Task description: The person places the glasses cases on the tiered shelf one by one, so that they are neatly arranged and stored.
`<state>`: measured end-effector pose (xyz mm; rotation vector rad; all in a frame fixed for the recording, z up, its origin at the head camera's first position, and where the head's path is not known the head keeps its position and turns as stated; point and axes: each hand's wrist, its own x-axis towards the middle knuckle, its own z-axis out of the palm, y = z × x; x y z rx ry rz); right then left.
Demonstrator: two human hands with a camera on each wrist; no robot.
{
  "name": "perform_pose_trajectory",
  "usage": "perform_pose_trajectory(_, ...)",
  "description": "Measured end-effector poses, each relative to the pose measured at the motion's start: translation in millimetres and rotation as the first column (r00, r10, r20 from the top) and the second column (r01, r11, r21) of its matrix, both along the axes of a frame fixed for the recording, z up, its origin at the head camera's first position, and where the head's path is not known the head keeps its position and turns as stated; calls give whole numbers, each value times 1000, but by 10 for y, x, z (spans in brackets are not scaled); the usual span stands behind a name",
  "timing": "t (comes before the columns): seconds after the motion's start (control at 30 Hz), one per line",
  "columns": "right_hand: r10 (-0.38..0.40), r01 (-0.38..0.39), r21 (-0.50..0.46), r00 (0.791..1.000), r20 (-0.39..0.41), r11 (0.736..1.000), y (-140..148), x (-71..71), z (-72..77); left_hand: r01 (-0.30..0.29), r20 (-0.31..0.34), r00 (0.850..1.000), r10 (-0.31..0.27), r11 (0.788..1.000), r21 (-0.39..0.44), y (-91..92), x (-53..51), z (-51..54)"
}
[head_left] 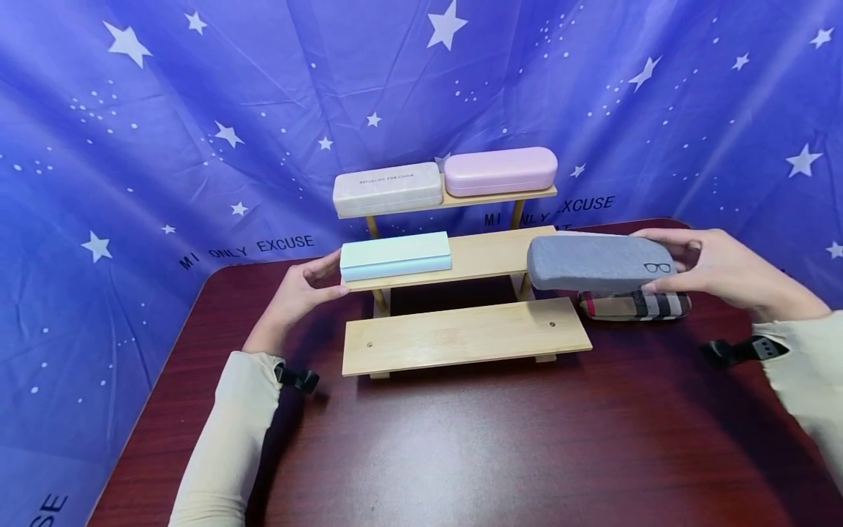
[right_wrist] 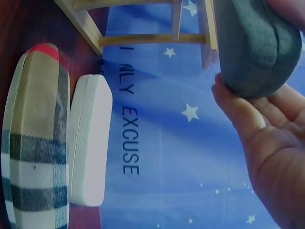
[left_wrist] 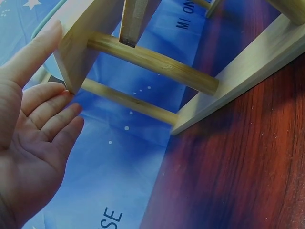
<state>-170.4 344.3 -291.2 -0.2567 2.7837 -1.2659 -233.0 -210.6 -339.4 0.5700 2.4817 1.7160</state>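
Note:
A grey-blue glasses case [head_left: 596,262] with a spectacles print is held in my right hand [head_left: 714,271], thumb in front and fingers behind. It is level with the middle tier's right end; the right wrist view shows its rounded end above the fingers [right_wrist: 238,102]. My left hand [head_left: 299,289] touches the left end of the middle shelf [head_left: 497,252] with extended fingers [left_wrist: 50,112]. On that shelf lies a mint-coloured case [head_left: 395,256]. The top tier carries a pale grey case [head_left: 387,189] with lettering and a pink case [head_left: 500,172].
The wooden rack's lowest shelf [head_left: 464,337] stands nearest me on the dark red table [head_left: 421,454]. On the table right of the rack lie a plaid case [head_left: 635,306] and a white case [right_wrist: 90,140] side by side. A blue starry curtain [head_left: 369,80] hangs behind.

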Motion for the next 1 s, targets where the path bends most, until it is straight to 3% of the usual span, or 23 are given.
perform_pose_trajectory(0.4,-33,34,-47,999,30,998,-326,-210,-4,2,-7,1000,-2,1000,-16,1,39,54)
perform_pose_trajectory(1.0,26,-24,-36,999,45,999,-614,-476,-73,3,19,1000,-2,1000,-30,13,25,57)
